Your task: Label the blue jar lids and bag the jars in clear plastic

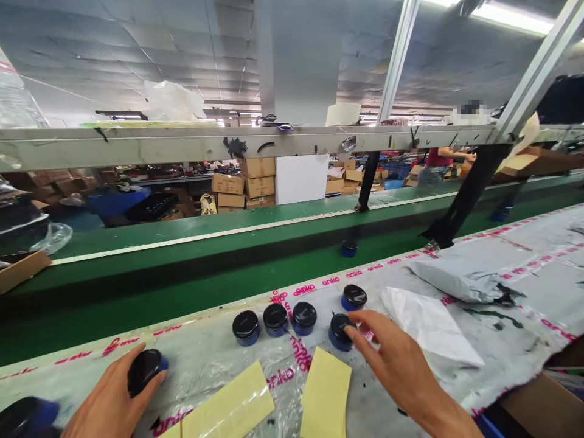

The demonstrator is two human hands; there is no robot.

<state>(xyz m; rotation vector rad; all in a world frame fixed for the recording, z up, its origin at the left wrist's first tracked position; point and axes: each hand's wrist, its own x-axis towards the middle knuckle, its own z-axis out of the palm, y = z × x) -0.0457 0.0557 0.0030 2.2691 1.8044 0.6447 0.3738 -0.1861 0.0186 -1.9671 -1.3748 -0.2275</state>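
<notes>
At the lower left, my left hand is closed around a small round jar with a black lid and blue base. My right hand has its thumb and fingers on another black-lidded blue jar, which stands on the plastic-covered table. A row of three like jars stands between the hands, and one more jar sits just behind the one under my right fingers. Yellow sheets of paper, one at the left and one at the right, lie in front of the row.
A green conveyor belt runs behind the table, carrying a jar. More jars stand at the lower left. A white sheet and a white plastic bag lie at right. Black-wrapped posts hold a shelf. A person is far behind.
</notes>
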